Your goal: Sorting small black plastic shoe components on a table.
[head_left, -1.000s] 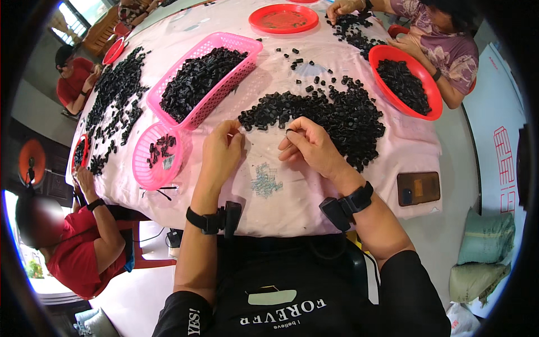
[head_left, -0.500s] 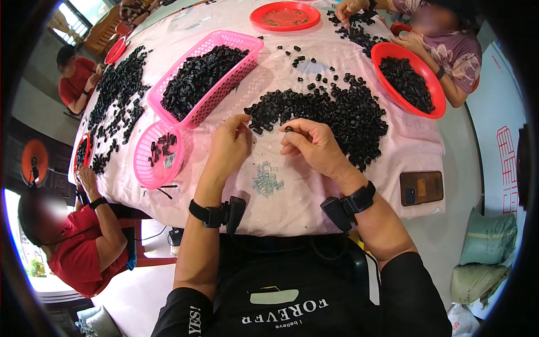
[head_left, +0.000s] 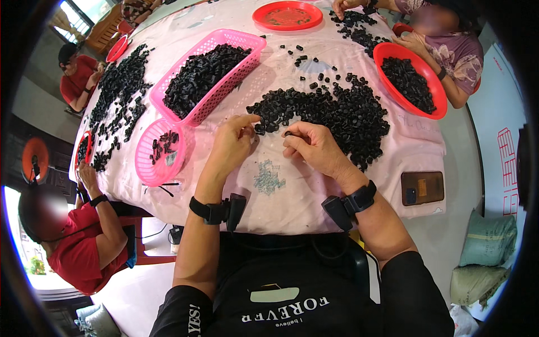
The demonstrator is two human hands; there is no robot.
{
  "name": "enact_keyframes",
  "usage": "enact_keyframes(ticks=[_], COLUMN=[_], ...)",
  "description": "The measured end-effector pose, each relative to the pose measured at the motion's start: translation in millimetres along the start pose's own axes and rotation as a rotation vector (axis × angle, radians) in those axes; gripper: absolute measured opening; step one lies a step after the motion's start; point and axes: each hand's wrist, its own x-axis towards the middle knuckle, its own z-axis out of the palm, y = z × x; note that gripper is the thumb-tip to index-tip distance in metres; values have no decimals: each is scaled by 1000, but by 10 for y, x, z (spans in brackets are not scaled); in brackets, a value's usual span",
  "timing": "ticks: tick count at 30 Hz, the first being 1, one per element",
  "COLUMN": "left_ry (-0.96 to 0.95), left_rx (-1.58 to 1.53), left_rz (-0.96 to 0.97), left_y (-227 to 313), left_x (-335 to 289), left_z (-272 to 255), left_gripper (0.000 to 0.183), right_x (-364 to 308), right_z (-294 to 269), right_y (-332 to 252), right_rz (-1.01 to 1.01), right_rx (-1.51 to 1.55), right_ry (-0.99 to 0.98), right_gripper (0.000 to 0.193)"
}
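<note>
Head view: nearest, black devices (head_left: 227, 212) are strapped at both wrists, above the edge of the cloth-covered desk (head_left: 314, 210); their bulky housings could snag the cloth if a forearm drops, tugging whatever lies on it. A phone (head_left: 422, 189) lies to the right, apart from the right forearm, and a wide elbow swing might push it toward the edge.

The right hand (head_left: 314, 146) has its fingers pinched on one small black piece (head_left: 288, 134), just short of the heap. The piece is tiny and only its tip shows, so a slack pinch could let it slip and vanish among its lookalikes. The left hand (head_left: 234, 137) reaches its index finger toward the near-left edge of the black heap (head_left: 356, 121); I cannot tell whether its fingers touch or hold anything. A careless poke there could scatter loose pieces.

Left of that hand stands a round pink basket (head_left: 151, 175) with a few pieces; beyond it, a filled rectangular pink basket (head_left: 224, 85). A sideways knock from the left forearm could tip the lighter round one. Farther off, a co-worker's red bowl (head_left: 431, 73) sits near the desk's right edge, where a bump might spill it.
</note>
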Motion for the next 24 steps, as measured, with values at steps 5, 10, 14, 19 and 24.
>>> enact_keyframes(ticks=[5, 10, 14, 19, 24], left_ry=[80, 92, -28, -14, 10], left_rx=[-51, 174, 81, -121, -96], left_rz=[-16, 117, 7, -61, -97], left_y=[-88, 68, 99, 7, -6], left_x=[-39, -83, -103, -91, -34], left_z=[17, 36, 25, 52, 58], left_gripper=[23, 15, 12, 7, 7], right_x=[-4, -13, -21, -17, -9], right_z=[-8, -21, 5, 28, 12], right_y=[-46, -61, -54, -38, 1], right_rz=[44, 40, -65, -7, -9], right_rx=[-9, 40, 93, 198, 102], right_ry=[-3, 3, 18, -41, -31], right_gripper=[15, 16, 16, 17, 16])
